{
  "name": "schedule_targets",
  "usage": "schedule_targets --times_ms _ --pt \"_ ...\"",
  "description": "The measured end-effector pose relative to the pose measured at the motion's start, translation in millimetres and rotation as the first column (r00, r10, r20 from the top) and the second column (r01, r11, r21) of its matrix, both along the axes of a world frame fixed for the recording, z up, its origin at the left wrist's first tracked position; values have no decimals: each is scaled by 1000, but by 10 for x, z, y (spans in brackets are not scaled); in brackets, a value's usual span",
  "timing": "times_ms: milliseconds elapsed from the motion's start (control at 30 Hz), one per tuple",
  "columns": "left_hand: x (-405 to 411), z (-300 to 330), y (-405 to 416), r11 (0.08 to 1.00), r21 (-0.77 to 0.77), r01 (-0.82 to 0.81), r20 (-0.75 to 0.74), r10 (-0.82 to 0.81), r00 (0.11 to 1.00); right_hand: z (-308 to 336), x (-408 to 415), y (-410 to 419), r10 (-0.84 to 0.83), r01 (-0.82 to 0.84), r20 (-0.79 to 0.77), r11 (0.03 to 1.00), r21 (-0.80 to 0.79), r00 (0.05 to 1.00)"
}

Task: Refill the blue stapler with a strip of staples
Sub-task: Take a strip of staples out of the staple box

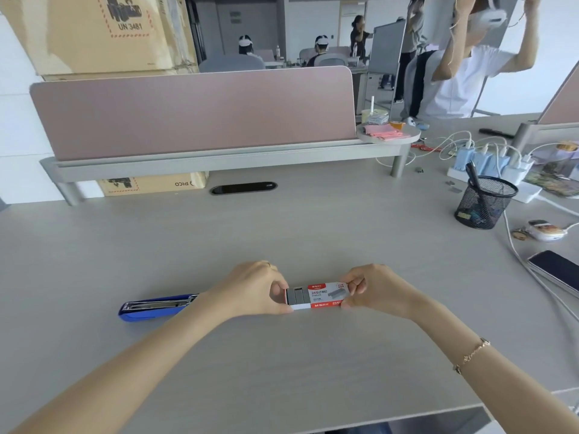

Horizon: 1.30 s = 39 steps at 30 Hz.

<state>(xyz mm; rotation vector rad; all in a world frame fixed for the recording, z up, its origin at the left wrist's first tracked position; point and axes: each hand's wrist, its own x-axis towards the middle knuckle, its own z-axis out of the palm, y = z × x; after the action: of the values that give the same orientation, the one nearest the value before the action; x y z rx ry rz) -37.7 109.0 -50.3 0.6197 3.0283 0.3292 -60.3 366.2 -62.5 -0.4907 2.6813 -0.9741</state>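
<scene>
The blue stapler point(153, 308) lies on its side on the grey desk point(282, 233), left of my hands, its metal staple channel showing; my left forearm hides its right end. A red and white staple box point(326, 296) sits on the desk between my hands. Its inner tray is slid partway out to the left, with grey staple strips point(296, 295) showing. My left hand point(253, 288) pinches the tray end. My right hand point(376, 289) grips the box's right end.
A black mesh pen cup point(484, 203) stands at the right, with a power strip and chargers point(492, 164) behind it. A phone point(556, 267) and cables lie at the right edge. A pink divider panel point(194, 114) runs across the back. People sit and stand beyond it.
</scene>
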Motion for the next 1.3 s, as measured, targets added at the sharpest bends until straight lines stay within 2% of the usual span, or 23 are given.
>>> schedule_targets --times_ms 167,333,467,633,833,1033,1300 --pt "16 -5 -32 1000 -5 2 9 -1 1000 3 -4 -14 13 -13 0 1000 15 1000" --pt "37 12 -14 998 52 44 83 -49 995 78 -11 -24 106 -93 -48 971 219 993" --pt "30 46 18 998 16 54 68 -55 996 127 -28 -100 161 -116 -104 930 349 981" --pt "13 75 36 1000 -11 24 80 -23 997 59 -10 -211 200 -149 -165 948 281 966" --pt "9 96 51 999 4 -34 103 34 994 -19 -13 -234 156 -127 -165 977 172 974" --pt "3 137 65 993 71 -96 134 86 987 -46 -32 -223 155 -134 -147 980 144 977" --pt "-48 140 19 944 292 -156 229 90 969 -47 -23 -212 135 -122 -137 987 103 981"
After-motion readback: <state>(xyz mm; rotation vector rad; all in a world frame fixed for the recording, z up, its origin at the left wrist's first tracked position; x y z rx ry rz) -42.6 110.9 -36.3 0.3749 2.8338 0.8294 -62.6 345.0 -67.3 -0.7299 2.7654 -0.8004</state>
